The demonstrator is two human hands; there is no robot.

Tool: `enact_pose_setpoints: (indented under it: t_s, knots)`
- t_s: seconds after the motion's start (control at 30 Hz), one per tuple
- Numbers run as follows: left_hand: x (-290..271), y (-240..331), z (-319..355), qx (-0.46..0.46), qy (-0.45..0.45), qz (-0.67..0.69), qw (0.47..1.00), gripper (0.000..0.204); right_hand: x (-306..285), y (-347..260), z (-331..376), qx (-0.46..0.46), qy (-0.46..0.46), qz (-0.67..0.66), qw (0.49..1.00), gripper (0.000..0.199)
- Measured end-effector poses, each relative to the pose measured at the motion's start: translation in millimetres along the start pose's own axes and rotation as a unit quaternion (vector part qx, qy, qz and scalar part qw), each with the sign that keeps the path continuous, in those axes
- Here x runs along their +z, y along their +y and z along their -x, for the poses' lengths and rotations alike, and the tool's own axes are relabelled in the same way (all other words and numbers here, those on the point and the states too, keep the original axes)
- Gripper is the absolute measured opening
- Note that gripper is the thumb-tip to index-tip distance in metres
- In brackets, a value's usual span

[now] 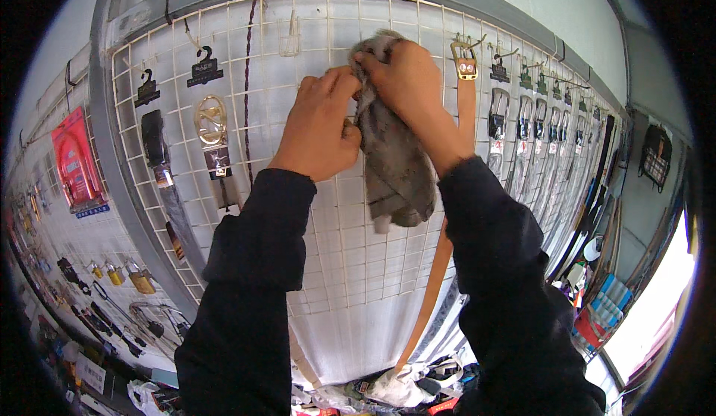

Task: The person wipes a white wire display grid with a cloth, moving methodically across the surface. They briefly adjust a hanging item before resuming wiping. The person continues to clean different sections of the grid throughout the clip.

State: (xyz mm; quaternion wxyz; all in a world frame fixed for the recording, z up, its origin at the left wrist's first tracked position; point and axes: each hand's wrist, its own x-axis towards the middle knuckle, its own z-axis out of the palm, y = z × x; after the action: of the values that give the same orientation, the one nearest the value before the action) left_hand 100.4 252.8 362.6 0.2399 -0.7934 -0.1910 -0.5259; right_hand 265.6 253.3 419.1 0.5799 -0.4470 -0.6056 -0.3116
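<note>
A crumpled grey-brown rag (397, 166) hangs from my right hand (410, 84), which grips its upper part against the white wire grid (321, 226). Its lower end dangles free in front of the grid. Just to the left, my left hand (319, 125) is closed at the grid, its fingertips beside the rag's upper edge. What those fingers pinch, a wire or the rag's edge, is hidden. Right of my right hand, a tan belt (466, 106) with a gold buckle (465, 64) hangs on a hook.
Packaged belts (524, 118) hang in a row on the right. At the left hang a dark belt (154, 140), a gold buckle (211, 116) and a red package (76, 161). Padlocks (140, 277) hang lower left. Assorted goods (406, 386) lie piled below the grid.
</note>
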Motion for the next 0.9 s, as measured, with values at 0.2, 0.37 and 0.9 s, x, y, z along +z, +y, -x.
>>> enact_pose_setpoints:
  t_s: [0.2,0.37,0.9]
  knots:
    - [-1.2,-8.4,1.6,-0.009,-0.004,0.028,1.000,0.049,22.8,6.6,19.4,-0.008,-0.014,-0.001,1.000,0.047]
    - [-2.7,-7.6,-1.8,-0.009,-0.010,0.030,0.999,0.048,18.8,24.1,66.2,-0.044,-0.002,0.005,0.999,0.044]
    - [1.7,-6.9,-0.9,0.011,-0.016,-0.011,1.000,0.043,-6.1,38.9,70.2,0.038,-0.051,0.041,0.997,0.043]
